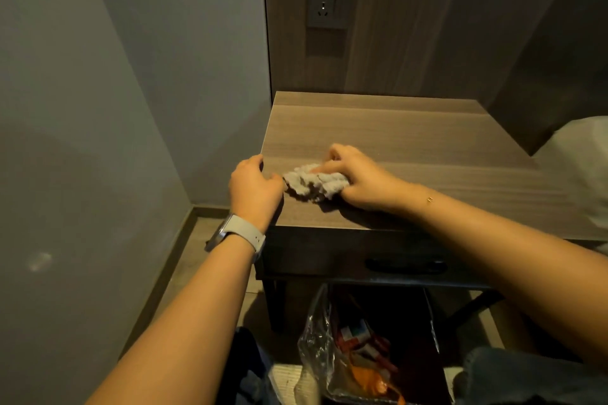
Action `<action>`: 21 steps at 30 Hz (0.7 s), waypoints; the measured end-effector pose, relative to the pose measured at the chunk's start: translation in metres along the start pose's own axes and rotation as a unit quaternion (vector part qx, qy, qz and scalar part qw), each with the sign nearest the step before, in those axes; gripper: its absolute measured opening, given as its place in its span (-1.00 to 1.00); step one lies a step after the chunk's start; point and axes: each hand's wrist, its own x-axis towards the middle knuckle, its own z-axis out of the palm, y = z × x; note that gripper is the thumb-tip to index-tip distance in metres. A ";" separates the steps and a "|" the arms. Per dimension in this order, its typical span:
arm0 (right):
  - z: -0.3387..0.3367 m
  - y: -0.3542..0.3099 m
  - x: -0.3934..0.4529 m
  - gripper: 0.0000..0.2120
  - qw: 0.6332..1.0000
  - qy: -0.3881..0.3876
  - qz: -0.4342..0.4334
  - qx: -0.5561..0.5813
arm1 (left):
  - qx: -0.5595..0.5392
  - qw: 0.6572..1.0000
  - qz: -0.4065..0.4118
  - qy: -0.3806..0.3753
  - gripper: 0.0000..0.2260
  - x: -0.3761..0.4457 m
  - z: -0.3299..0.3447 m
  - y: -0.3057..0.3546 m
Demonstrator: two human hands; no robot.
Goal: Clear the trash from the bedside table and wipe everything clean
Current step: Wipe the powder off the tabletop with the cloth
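The wooden bedside table (411, 141) stands against the wall, its top bare apart from a crumpled grey cloth (312, 182) near the front left corner. My right hand (358, 179) lies over the cloth's right side with fingers curled into it, pressing it on the tabletop. My left hand (255, 189), a watch on its wrist, rests on the table's front left corner with its fingers bent over the left edge, just left of the cloth. Below the table a trash bin (434, 339) lined with a clear bag holds orange and red wrappers (365, 358).
A grey wall closes in on the left. A wall socket (330, 0) sits on the wood panel behind the table. White bedding (579, 154) borders the table on the right. The table's drawer has a dark handle (406, 266). My knees flank the bin.
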 end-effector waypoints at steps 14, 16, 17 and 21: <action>-0.093 0.036 -0.084 -0.79 0.972 0.079 0.186 0.118 | -0.364 0.922 -0.118 -0.052 -0.77 -0.047 -0.025 -0.001; -0.089 0.053 -0.047 -0.84 0.956 0.093 0.244 0.131 | -0.364 0.921 -0.128 -0.050 -0.77 -0.043 -0.022 -0.003; -0.085 0.062 -0.028 -0.85 0.950 0.103 0.265 0.131 | -0.363 0.921 -0.132 -0.047 -0.78 -0.041 -0.021 -0.004; -0.054 0.090 0.025 -0.75 0.934 0.153 0.315 0.074 | -0.368 0.916 -0.152 -0.040 -0.74 -0.034 -0.017 -0.011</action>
